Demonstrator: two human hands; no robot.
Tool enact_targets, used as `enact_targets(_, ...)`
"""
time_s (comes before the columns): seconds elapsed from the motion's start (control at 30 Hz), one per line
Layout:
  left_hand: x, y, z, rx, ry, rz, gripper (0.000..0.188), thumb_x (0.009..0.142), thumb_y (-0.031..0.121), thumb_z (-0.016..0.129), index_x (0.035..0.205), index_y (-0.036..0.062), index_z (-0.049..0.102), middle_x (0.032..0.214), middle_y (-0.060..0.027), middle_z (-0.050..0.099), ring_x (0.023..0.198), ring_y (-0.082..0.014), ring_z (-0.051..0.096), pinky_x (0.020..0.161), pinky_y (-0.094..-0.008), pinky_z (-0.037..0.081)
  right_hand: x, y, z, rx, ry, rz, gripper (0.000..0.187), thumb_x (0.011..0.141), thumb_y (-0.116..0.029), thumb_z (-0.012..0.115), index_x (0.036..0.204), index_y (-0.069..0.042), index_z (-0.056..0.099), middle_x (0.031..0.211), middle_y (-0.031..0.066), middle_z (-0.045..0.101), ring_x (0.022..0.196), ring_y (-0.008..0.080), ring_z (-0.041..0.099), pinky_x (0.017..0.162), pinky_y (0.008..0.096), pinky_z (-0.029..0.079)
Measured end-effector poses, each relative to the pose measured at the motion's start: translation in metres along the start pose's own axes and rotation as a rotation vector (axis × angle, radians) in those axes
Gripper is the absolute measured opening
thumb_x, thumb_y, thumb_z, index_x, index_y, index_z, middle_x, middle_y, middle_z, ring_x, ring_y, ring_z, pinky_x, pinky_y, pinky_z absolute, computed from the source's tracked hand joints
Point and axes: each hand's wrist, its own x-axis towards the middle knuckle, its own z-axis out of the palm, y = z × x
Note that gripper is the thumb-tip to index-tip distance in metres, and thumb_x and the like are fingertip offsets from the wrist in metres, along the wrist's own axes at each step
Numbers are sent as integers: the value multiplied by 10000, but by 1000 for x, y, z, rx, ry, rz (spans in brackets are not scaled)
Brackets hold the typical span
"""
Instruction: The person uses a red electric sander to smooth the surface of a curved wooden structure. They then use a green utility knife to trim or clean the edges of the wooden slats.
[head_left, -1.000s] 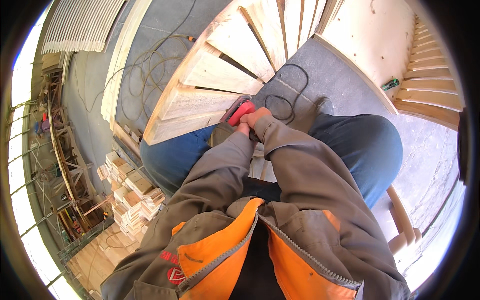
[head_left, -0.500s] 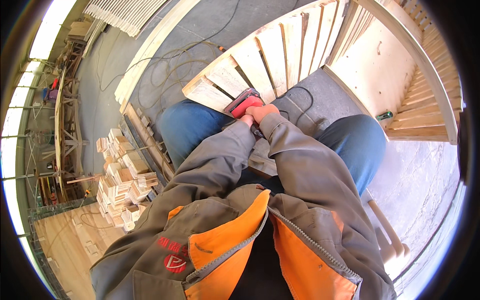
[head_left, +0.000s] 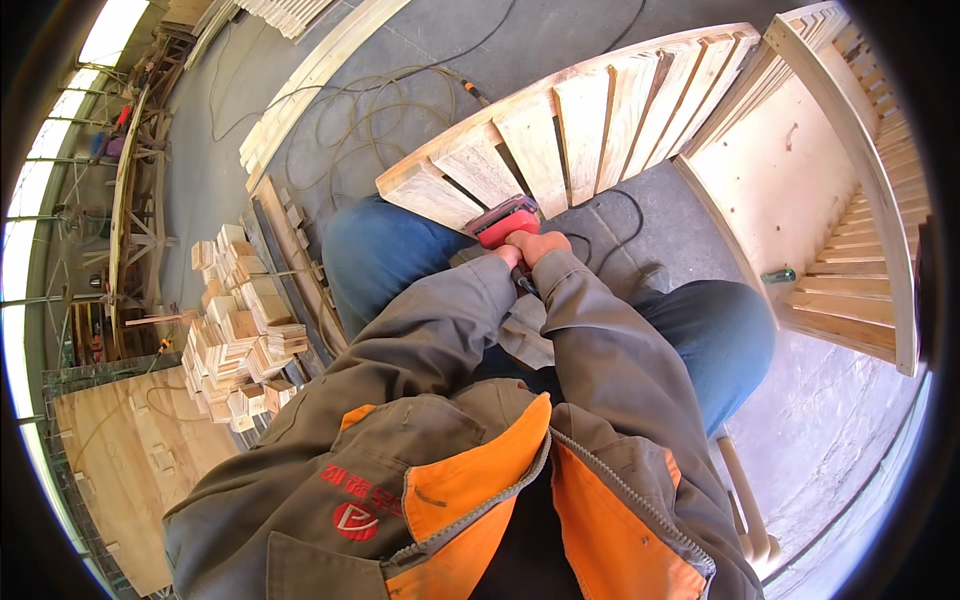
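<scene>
A red corded power sander (head_left: 503,222) sits against the near edge of a pale slatted wooden panel (head_left: 535,130), its dark pad side toward the slats. My right hand (head_left: 541,245) is wrapped round the sander's body. Close beside it, my left hand (head_left: 511,256) is closed on the rear of the same tool, partly covered by the sleeve and the right hand. A black cord (head_left: 630,235) loops over the floor to the right of the hands. The panel's near left end lies by my left knee (head_left: 385,245).
A slatted wooden frame (head_left: 850,150) stands at the right, with a green-handled tool (head_left: 778,275) in it. Cut wood blocks (head_left: 245,330) are piled at the left. Coiled hose (head_left: 370,115) and long boards (head_left: 300,85) lie beyond. A wooden-handled tool (head_left: 745,490) is at lower right.
My view has shifted slightly, so the panel and frame appear farther right and turned a little. The sander and both hands have moved slightly toward me and to the right along the panel's edge.
</scene>
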Motion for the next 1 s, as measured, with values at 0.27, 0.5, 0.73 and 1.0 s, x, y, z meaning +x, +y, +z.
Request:
enact_targets(0.27,20,-9,2,18,75,-65,253,940,118,515,1180,97,593,1124,-111,685,1008,-291,681,866,-495,562,42,20,6,90,-97,117,471,736,-376,806,893,64,751,797,171,731,640,265,703,593,378,556)
enact_targets(0.5,25,-16,-3,28,123,-129,264,940,115,506,1190,93,588,1143,-119,681,1026,-304,679,886,-511,562,64,29,5,75,-180,183,517,734,-381,817,904,100,731,833,199,733,706,292,716,614,395,562)
enact_targets(0.73,54,-27,-16,14,52,-184,284,929,69,483,1194,85,581,1105,-126,679,1012,-297,677,845,-488,556,98,59,19,108,-113,147,515,726,-357,817,940,103,731,846,207,729,708,301,717,599,410,562)
enact_targets(1.0,34,-25,-15,-27,46,-163,192,917,141,542,1081,94,628,1019,-114,679,934,-273,667,841,-463,566,79,47,18,88,-35,131,534,710,-368,818,974,89,738,911,200,734,764,285,716,668,393,560)
